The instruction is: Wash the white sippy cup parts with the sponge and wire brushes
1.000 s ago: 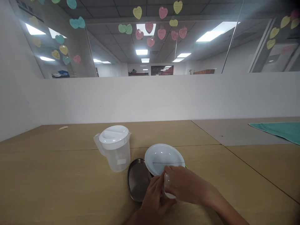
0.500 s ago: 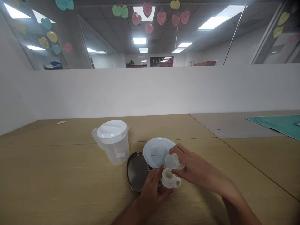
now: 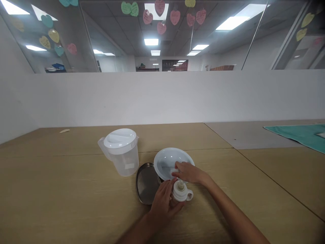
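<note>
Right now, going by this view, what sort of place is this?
Probably an office or similar indoor workspace: heart-shaped notes stuck on a glass partition, ceiling light panels in the room beyond, and a wood-toned tabletop in front.

No text could be read. The pink heart-shaped notes (image 3: pixel 175 17) on the glass (image 3: pixel 218 47) bore faint marks like handwriting, too small and blurred to make out. A pale label (image 3: pixel 129 166) stood on the lidded pitcher (image 3: pixel 122 158), with no legible print.
</note>
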Available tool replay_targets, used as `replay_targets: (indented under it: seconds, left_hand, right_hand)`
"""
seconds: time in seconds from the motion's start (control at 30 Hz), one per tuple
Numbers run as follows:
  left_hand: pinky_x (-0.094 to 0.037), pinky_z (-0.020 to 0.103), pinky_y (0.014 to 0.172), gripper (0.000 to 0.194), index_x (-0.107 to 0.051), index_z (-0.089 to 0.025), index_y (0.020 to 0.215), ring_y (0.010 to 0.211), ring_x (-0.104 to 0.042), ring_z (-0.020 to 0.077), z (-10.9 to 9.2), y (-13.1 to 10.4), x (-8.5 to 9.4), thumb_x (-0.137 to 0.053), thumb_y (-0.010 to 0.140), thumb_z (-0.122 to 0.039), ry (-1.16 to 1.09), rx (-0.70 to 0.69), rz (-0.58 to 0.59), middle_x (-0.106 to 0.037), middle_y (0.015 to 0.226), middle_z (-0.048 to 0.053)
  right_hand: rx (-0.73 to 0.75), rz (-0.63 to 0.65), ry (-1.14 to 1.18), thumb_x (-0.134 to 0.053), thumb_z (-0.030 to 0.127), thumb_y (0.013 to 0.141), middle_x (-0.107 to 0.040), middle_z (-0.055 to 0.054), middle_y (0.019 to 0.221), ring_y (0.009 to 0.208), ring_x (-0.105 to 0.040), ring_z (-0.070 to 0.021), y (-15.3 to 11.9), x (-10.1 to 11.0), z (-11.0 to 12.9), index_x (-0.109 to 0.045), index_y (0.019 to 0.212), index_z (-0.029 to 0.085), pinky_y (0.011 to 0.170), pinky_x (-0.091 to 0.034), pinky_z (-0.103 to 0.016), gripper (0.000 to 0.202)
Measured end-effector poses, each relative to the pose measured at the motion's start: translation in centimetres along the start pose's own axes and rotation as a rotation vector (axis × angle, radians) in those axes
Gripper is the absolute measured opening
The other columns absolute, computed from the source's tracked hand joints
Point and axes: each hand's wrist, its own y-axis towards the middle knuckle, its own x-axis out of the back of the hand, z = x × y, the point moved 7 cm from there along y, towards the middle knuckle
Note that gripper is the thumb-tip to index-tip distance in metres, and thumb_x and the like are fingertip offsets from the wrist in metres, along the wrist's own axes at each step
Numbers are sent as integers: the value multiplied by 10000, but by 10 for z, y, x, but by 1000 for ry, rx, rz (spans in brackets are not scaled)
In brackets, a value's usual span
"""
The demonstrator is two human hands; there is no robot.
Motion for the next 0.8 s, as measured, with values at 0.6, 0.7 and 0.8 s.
replay_targets:
  seconds: [0.6, 0.7, 0.8]
  left_hand:
    - [-418, 426, 966, 670, -368, -201, 1302, 1152, -491, 265, 10, 2, 0, -654, 740, -427, -261, 137, 27, -524, 1256, 119]
    - [-444, 399, 937, 708, -337, -193, 1315, 1126, -516, 254, 15, 1, -1, -666, 730, -419, -310, 158, 36, -532, 1248, 124]
    - [-435, 410, 949, 696, -343, -196, 1308, 1140, -505, 260, 16, -1, -2, -669, 729, -405, -267, 127, -3, -519, 1260, 127]
  right_hand:
    - [332, -103, -355, -652, 134, 719, -619, -98, 911, 861, -566, -241, -58, 6, 61, -623, 904, 98, 698, -447, -329, 191]
    - [346, -63, -223, -643, 102, 708, -624, -79, 925, 909, -557, -230, -62, 14, 58, -616, 927, 118, 755, -438, -320, 221]
    - [265, -96, -33, -615, 165, 753, -614, -52, 968, 909, -557, -201, -66, 27, 54, -597, 951, 151, 759, -421, -295, 199]
